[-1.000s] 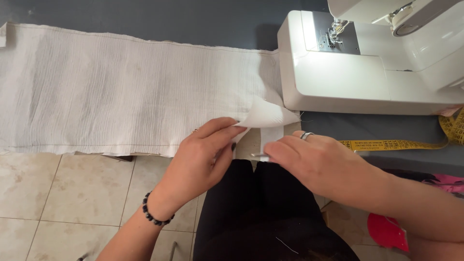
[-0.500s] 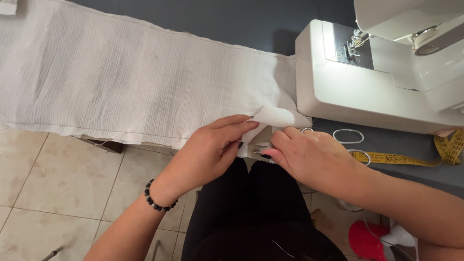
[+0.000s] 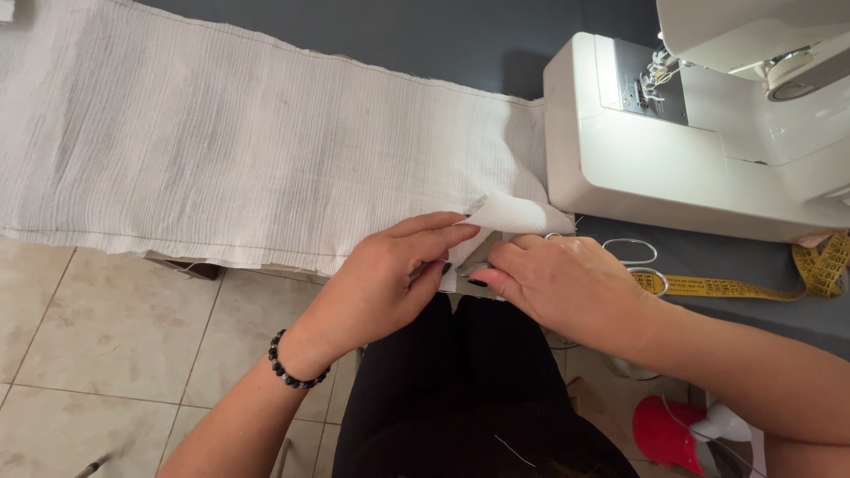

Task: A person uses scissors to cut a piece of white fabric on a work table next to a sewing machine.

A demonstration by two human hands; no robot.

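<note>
- head view: a long strip of white ribbed fabric lies flat across the dark grey table, its near edge hanging just over the table's front edge.
- head view: the left hand, with a black bead bracelet on the wrist, has thumb and fingers pressed together on the folded-up corner at the fabric's right end.
- head view: the right hand sits just beside the left, fingers curled and pinched shut on the same fabric edge; what lies under the fingertips cannot be told.
- head view: a white sewing machine stands on the table, touching the fabric's right end.
- head view: a yellow tape measure and the handle loops of scissors lie on the table beside the right hand.
- head view: beige floor tiles show below the table.
</note>
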